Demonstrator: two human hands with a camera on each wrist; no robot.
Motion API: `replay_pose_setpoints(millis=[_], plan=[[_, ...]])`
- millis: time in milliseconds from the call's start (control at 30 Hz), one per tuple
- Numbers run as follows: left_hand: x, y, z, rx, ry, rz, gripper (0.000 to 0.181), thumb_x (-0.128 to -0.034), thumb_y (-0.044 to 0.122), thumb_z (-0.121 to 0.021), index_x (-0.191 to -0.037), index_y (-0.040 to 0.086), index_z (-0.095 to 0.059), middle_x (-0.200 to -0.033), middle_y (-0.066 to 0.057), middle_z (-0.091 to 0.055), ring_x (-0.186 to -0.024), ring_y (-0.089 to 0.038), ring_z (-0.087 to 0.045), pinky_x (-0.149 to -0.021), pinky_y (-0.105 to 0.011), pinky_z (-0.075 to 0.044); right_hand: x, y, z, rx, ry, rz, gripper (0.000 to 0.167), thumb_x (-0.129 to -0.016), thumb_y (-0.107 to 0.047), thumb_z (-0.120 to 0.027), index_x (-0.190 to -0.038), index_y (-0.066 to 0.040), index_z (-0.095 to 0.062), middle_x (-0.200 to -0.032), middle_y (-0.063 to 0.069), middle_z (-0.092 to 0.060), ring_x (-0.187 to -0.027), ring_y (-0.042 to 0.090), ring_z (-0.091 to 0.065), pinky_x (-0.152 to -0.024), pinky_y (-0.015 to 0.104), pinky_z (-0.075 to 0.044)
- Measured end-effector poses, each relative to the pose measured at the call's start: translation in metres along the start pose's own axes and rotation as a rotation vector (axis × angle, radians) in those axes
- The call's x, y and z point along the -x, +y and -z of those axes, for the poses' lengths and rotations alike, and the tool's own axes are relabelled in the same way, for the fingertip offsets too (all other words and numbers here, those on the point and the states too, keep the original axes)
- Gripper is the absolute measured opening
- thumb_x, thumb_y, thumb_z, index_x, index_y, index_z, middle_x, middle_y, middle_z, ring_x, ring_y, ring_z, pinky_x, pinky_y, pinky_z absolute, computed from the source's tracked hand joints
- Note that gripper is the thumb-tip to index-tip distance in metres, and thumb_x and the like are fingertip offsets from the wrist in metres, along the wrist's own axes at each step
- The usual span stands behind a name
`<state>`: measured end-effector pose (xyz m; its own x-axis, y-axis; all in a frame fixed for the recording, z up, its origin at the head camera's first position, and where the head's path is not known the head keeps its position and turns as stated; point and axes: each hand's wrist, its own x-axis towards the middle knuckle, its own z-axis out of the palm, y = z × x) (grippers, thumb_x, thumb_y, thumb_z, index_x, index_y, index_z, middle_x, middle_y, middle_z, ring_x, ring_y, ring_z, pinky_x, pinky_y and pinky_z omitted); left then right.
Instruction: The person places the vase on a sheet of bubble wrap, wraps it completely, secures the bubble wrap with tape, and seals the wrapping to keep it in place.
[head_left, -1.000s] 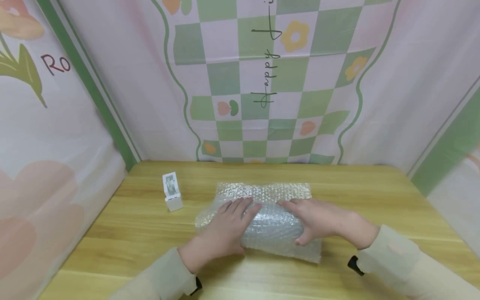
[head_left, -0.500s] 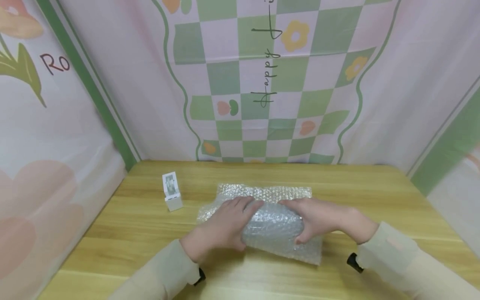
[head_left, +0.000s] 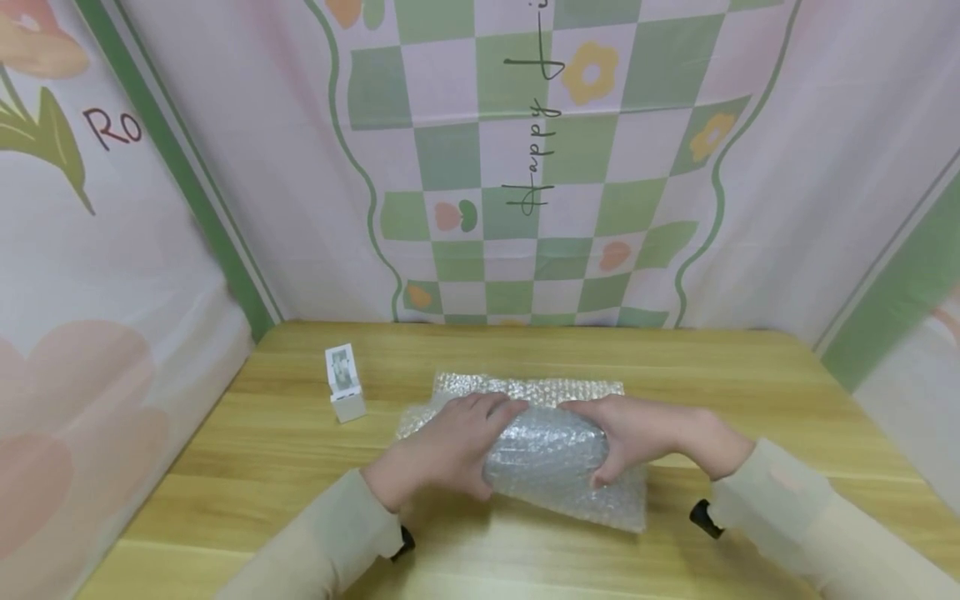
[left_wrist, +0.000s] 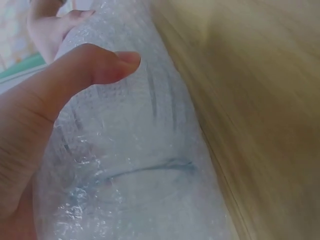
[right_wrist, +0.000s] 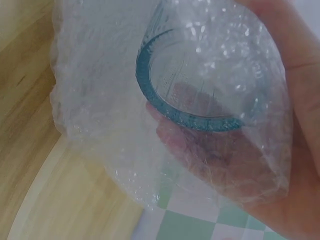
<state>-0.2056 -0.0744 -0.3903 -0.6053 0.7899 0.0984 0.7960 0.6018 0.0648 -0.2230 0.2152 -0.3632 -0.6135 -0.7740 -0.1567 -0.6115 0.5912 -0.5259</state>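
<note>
Cannot see the glass vessel or the fingers of the right hand sharply through the bubble wrap in the right wrist view. Cannot make out the tiny grey print on the white box, nor the end of the lettering, cut off by the head view's top edge.

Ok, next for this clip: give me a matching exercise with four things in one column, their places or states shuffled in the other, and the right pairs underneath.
Things:
1. bubble wrap
2. small white box
3. clear round vessel
4. right hand

Places and states:
A. on the table, left of the wrapped bundle in the head view, untouched
B. gripping the wrapped bundle near its right end
C. shiny and see-through, with a loose part extending toward the table's far side
D. inside the bundle, its blue-green ring showing through

Right pairs: 1-C, 2-A, 3-D, 4-B
</note>
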Motion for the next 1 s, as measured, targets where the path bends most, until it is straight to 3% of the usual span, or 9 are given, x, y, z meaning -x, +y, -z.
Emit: replay_pose_setpoints(millis=[333, 500, 700, 867, 1000], plan=[[-0.003, -0.005, 0.001, 0.044, -0.009, -0.013, 0.124, -0.0588, 0.042, -0.097, -0.157, 0.009, -0.030, -0.149, -0.012, -0.049, -0.136, -0.028, -0.048, -0.117, -0.046, -0.035, -0.001, 0.005, 0.003, -0.028, -0.025, -0.012, 0.096, -0.069, -0.033, -0.092, -0.149, -0.003, -0.047, -0.120, -0.003, -0.065, -0.102, 0.015, -0.064, -0.089, 0.036, -0.057], [-0.006, -0.005, 0.003, 0.059, -0.023, -0.006, 0.123, -0.0595, 0.043, -0.097, -0.158, 0.012, -0.030, -0.150, -0.012, -0.049, -0.137, -0.029, -0.047, -0.117, -0.047, -0.036, 0.000, 0.009, 0.003, -0.032, -0.026, -0.044, 0.105, -0.070, -0.037, -0.092, -0.154, 0.000, -0.039, -0.131, 0.011, -0.063, -0.111, 0.027, -0.064, -0.093, 0.048, -0.056], [-0.008, -0.007, 0.003, 0.099, -0.050, 0.028, 0.121, -0.0621, 0.043, -0.096, -0.159, 0.011, -0.030, -0.151, -0.012, -0.048, -0.138, -0.028, -0.047, -0.120, -0.045, -0.031, 0.004, 0.015, 0.007, 0.026, 0.007, -0.045, 0.118, -0.072, -0.052, -0.087, -0.158, 0.004, -0.027, -0.153, 0.029, -0.043, -0.133, 0.047, -0.048, -0.110, 0.064, -0.039], [-0.010, -0.009, 0.005, 0.119, -0.068, 0.051, 0.120, -0.0635, 0.043, -0.096, -0.159, 0.011, -0.030, -0.150, -0.012, -0.050, -0.137, -0.027, -0.048, -0.119, -0.044, -0.033, 0.011, 0.012, 0.015, 0.055, 0.126, -0.024, 0.097, -0.086, -0.054, -0.075, -0.156, 0.001, -0.037, -0.154, 0.025, -0.043, -0.137, 0.047, -0.044, -0.111, 0.064, -0.037], [-0.011, -0.010, 0.007, 0.129, -0.083, 0.061, 0.121, -0.0633, 0.043, -0.096, -0.159, 0.012, -0.029, -0.150, -0.011, -0.051, -0.137, -0.027, -0.049, -0.120, -0.043, -0.032, 0.016, 0.004, 0.021, 0.132, 0.300, 0.021, 0.065, -0.097, -0.043, -0.069, -0.146, -0.004, -0.054, -0.142, 0.015, -0.059, -0.128, 0.038, -0.056, -0.102, 0.057, -0.049]])
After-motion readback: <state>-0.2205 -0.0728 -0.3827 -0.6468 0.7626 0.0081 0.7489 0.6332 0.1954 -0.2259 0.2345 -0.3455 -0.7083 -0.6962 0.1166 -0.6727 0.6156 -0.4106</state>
